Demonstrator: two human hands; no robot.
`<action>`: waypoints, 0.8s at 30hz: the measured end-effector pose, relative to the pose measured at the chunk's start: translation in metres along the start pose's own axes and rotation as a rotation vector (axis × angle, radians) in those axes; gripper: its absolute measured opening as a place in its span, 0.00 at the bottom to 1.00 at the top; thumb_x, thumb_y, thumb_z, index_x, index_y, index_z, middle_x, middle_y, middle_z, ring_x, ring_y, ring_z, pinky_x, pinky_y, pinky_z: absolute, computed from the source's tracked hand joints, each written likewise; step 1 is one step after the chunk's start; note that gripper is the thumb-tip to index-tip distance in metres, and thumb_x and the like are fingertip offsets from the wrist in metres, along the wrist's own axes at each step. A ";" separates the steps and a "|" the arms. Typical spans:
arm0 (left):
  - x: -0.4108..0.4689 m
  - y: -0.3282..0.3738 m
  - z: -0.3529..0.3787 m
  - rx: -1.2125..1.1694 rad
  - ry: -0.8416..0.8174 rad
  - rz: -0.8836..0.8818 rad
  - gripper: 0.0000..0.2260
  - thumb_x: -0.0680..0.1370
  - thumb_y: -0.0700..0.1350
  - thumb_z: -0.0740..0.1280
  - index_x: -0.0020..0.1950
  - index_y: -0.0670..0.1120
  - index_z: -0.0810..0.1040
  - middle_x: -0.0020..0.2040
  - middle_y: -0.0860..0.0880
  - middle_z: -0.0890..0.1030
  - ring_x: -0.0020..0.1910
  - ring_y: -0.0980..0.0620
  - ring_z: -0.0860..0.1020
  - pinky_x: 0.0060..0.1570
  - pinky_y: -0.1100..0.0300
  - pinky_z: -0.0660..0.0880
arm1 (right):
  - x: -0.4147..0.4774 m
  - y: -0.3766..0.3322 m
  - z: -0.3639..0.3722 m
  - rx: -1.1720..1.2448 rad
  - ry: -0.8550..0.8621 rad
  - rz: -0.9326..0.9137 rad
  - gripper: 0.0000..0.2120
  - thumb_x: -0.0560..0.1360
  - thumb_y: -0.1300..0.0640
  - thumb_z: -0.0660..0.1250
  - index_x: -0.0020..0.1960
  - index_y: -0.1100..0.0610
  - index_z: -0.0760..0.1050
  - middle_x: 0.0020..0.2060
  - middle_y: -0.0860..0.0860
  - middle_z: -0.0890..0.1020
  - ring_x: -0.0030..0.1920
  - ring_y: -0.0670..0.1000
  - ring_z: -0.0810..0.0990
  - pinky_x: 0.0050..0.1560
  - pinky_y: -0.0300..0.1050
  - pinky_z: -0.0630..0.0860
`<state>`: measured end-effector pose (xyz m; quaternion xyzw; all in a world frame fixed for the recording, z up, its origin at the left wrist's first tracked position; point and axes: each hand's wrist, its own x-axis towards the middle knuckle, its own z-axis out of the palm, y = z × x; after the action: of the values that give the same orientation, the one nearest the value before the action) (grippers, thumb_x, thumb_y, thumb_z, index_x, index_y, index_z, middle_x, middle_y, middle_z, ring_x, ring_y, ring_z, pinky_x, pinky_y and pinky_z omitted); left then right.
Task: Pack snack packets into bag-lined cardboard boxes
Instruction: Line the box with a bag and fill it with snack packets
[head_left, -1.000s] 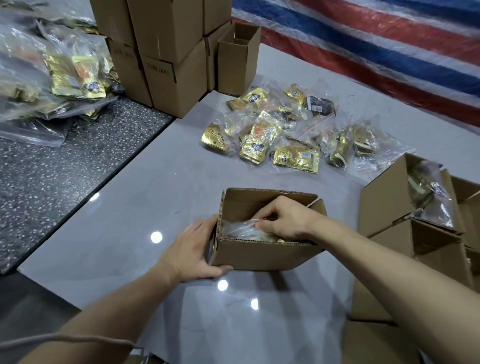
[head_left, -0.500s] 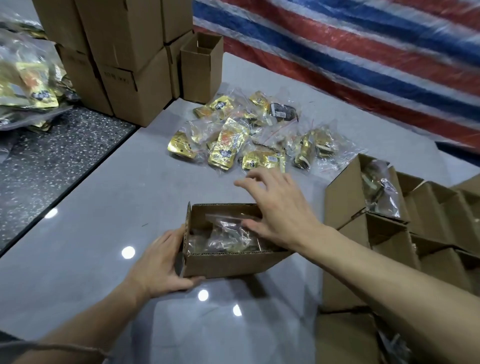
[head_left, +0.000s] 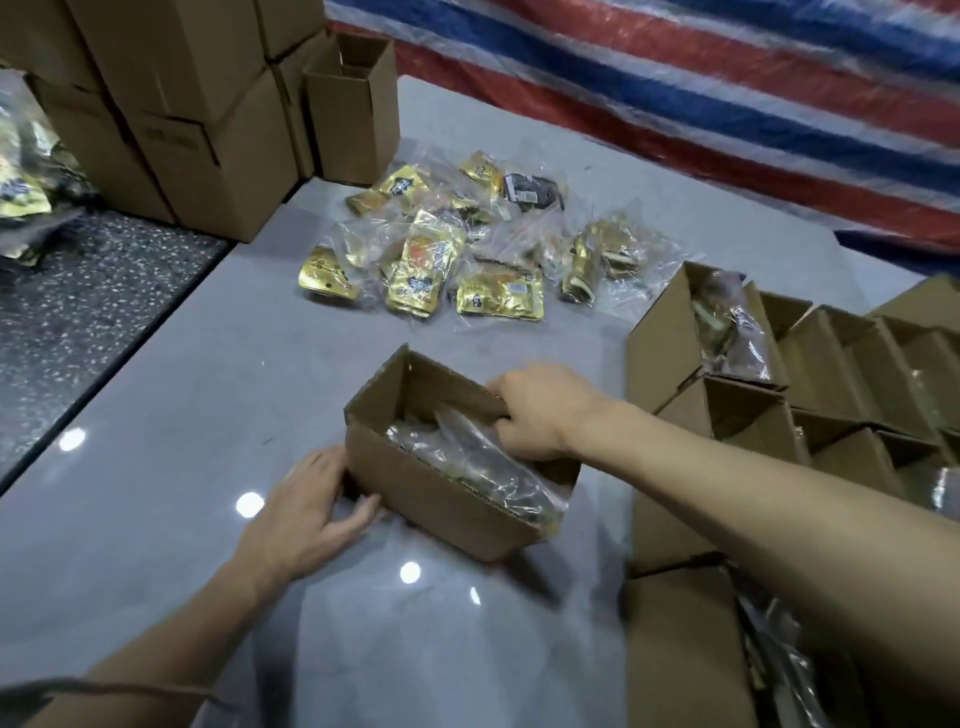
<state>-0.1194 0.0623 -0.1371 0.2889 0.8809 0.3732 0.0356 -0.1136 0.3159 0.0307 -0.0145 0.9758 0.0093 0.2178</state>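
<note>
Right grip (head_left: 540, 410) curled over box (head_left: 441, 499) far rim.

Open box (head_left: 436, 499) on the bench (head_left: 208, 374), clear bag (head_left: 467, 457) inside. Right hand (head_left: 545, 413) grips its 1 o'clock rim; left hand (head_left: 306, 512) touches its 8 o'clock end. Gold packets (head_left: 457, 249) at 12 o'clock.

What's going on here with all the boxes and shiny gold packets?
A person is packing snacks. Their right hand grips the far wall of an open cardboard box on the table, fingers curled over its rim. The left hand rests flat against the box's left end. Inside sits a clear plastic bag with packets in it. More gold packets lie piled farther back, and other open boxes stand at the right.
</note>
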 end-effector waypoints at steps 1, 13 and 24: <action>0.000 0.000 0.001 0.008 0.001 -0.002 0.19 0.76 0.59 0.61 0.60 0.50 0.75 0.49 0.59 0.74 0.48 0.55 0.74 0.48 0.60 0.69 | -0.004 0.004 0.002 0.079 -0.049 0.040 0.04 0.73 0.57 0.65 0.47 0.54 0.76 0.35 0.49 0.77 0.41 0.56 0.78 0.35 0.44 0.69; 0.007 0.030 -0.004 0.016 -0.188 -0.211 0.28 0.75 0.69 0.56 0.61 0.50 0.81 0.62 0.53 0.78 0.64 0.49 0.73 0.64 0.56 0.69 | -0.068 0.022 0.005 0.555 -0.431 0.329 0.18 0.73 0.64 0.60 0.27 0.61 0.80 0.28 0.53 0.84 0.25 0.54 0.82 0.23 0.39 0.76; 0.024 0.191 -0.015 -0.605 -0.648 -0.601 0.21 0.66 0.55 0.68 0.59 0.55 0.73 0.51 0.50 0.80 0.46 0.51 0.80 0.39 0.46 0.84 | -0.111 0.030 0.004 0.588 -0.685 0.460 0.17 0.83 0.52 0.62 0.46 0.66 0.77 0.34 0.59 0.83 0.23 0.48 0.77 0.22 0.36 0.73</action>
<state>-0.0513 0.1719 0.0068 0.1010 0.7216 0.4756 0.4928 -0.0124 0.3482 0.0749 0.2666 0.7876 -0.2141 0.5126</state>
